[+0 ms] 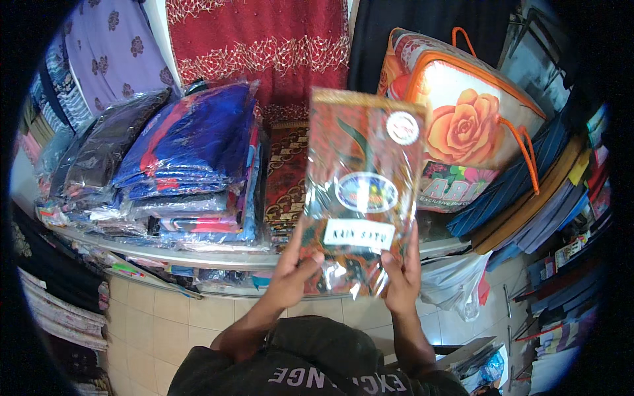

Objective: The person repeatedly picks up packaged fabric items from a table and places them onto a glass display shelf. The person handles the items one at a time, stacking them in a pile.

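Note:
Both of my hands grip a folded batik-patterned cloth in a clear plastic sleeve [364, 158], held up in front of my chest. The cloth is reddish brown with dark leaf shapes, and its top edge is gold. A round white sticker, an oval label and a white strip with writing are on its face. My left hand [294, 277] holds the lower left edge, thumb on the front. At the lower right edge my right hand [403, 279] does the same. The fingers behind the package are hidden.
A glass-edged counter [223, 260] runs across in front of me. Plastic-wrapped folded garments [188, 143] are stacked on its left. A zipped bedding bag with a rose print [465, 119] stands at right, beside folded fabrics [525, 198]. A red cloth [262, 29] hangs behind.

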{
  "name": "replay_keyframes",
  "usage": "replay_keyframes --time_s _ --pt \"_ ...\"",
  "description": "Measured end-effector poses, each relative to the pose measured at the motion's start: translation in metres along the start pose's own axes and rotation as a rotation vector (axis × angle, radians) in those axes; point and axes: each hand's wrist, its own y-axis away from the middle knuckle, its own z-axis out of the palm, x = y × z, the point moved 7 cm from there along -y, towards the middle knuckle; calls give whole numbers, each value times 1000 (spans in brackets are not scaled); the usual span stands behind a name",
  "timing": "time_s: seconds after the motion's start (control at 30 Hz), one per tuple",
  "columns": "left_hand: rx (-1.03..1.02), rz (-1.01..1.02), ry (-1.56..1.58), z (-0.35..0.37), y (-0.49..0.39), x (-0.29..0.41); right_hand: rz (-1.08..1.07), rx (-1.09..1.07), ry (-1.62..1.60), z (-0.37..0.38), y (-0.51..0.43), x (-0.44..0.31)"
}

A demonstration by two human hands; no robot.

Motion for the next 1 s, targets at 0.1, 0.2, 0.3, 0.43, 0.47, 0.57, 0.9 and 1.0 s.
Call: replay_keyframes --time_s 0.1,0.2,0.3,0.43,0.47,0.57,0.9,1.0 --pt "77 180 -82 -5 -16 36 -14 -128 -74 25 -37 -4" --pt "79 203 -81 -8 -31 61 -92 -187 -3 43 -68 -8" --pt "148 198 -139 -22 -48 76 52 -224 -116 56 -93 7" --pt "257 66 48 -46 -69 70 247 -192 -289 60 -117 28" --pt "265 42 101 -51 -74 68 287 -207 -328 62 -122 31" --pt "334 13 162 -63 -84 63 350 -295 -370 68 -132 39" --pt "307 211 -45 -74 -101 67 268 -205 132 63 -160 89" --pt "241 239 -266 -80 -107 66 126 -207 402 60 -171 90"
